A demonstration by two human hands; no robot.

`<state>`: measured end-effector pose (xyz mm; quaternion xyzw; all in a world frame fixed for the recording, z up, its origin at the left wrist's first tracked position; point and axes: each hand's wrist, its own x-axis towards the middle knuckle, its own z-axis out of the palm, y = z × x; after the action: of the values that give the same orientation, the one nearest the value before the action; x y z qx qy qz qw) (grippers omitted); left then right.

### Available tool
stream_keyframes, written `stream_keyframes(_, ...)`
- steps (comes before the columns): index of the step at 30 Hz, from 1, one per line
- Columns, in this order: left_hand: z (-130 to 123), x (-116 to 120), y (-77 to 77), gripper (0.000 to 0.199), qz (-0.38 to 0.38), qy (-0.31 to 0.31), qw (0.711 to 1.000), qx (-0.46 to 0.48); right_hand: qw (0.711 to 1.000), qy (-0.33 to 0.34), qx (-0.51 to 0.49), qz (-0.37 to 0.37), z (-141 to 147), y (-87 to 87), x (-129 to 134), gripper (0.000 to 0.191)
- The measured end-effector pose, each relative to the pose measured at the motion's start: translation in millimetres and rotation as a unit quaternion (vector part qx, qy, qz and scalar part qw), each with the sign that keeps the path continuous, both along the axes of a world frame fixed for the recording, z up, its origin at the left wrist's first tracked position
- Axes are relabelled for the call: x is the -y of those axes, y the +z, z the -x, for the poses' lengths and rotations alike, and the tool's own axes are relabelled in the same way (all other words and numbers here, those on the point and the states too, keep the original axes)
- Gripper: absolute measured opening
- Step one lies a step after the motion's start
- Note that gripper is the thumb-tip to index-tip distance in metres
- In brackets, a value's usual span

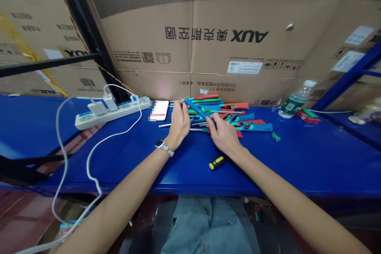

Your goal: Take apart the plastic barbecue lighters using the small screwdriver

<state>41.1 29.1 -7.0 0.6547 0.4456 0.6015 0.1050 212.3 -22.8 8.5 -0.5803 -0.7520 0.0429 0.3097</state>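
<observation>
The lower end of a blue stick lighter (196, 108) is being pinched between the thumb and fingers of the right hand (224, 135). At its upper end the fingers of the left hand (180, 125) are being curled close together; whether anything is being gripped there cannot be told. The body is seemingly being handled as light, stiff, slightly slick plastic, best taken by the thick handle rather than a thin tube. Beyond, a heap of lighters (257, 127) is being borne by the blue shelf (184, 170), between a phone (161, 110) and a bottle (293, 105); a yellow-and-black handle (216, 162) is lying nearer.
</observation>
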Motion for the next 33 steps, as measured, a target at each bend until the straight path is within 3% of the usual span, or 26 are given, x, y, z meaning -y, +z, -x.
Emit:
stream_keyframes(6, -3, -1, 2.5, 0.025, 0.007, 0.006, 0.997, 0.072, 1.0, 0.017, 0.018, -0.01, 5, 0.2, 3, 0.034)
stream_keyframes(9, -9, -4, 3.1, 0.031, 0.028, -0.034, 0.988, 0.146, 1.0, 0.013, 0.015, -0.008, 6, 0.2, 3, 0.034)
stream_keyframes(15, -21, -7, 14.9, 0.035, 0.133, -0.18, 0.916, 0.332, 1.0, 0.004, 0.025, -0.001, 1, 0.9, 1, 0.036)
stream_keyframes(20, -19, -6, 20.4, 0.034, 0.217, -0.241, 0.855, 0.405, 0.998, -0.005, 0.061, -0.022, -5, 1.2, -3, 0.038)
stream_keyframes(27, -23, -5, 10.9, 0.027, 0.174, -0.198, 0.89, 0.372, 0.996, -0.004, 0.081, -0.024, -4, -1.2, -2, 0.04)
stream_keyframes(33, -25, -4, 14.5, 0.031, 0.153, -0.201, 0.892, 0.375, 0.995, 0.022, 0.093, -0.019, -3, -4.7, -4, 0.043)
